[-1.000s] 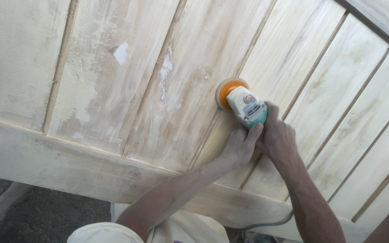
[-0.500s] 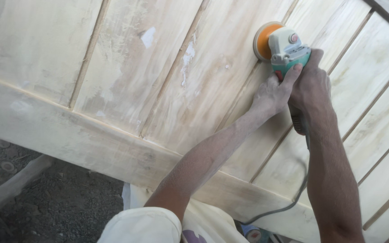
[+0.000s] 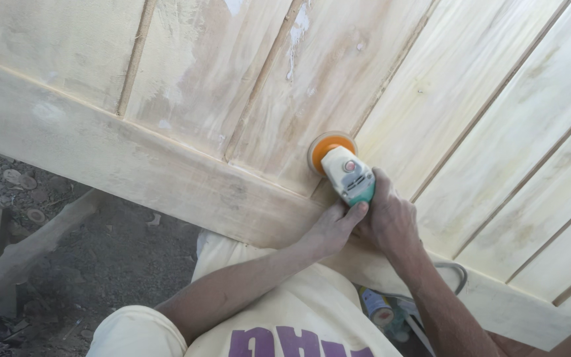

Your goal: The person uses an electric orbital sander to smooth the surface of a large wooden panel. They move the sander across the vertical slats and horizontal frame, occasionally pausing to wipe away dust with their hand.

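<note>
- Two hands, left hand (image 3: 328,228) and right hand (image 3: 384,221), grip a white-and-green electric sander (image 3: 346,173).
- Its orange disc (image 3: 322,147), at 11 o'clock from the hands, presses the pale planked wooden panel (image 3: 470,99) just above the bottom rail (image 3: 133,158).
- Sanding appears underway; the neighbouring plank likely needs steady, flat pressure.

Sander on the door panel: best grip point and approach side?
Grip the sander by its green rear body, coming from the near rail side. The orange disc faces the door, so the front is unsafe; left hand and right hand both wrap the rear.
</note>
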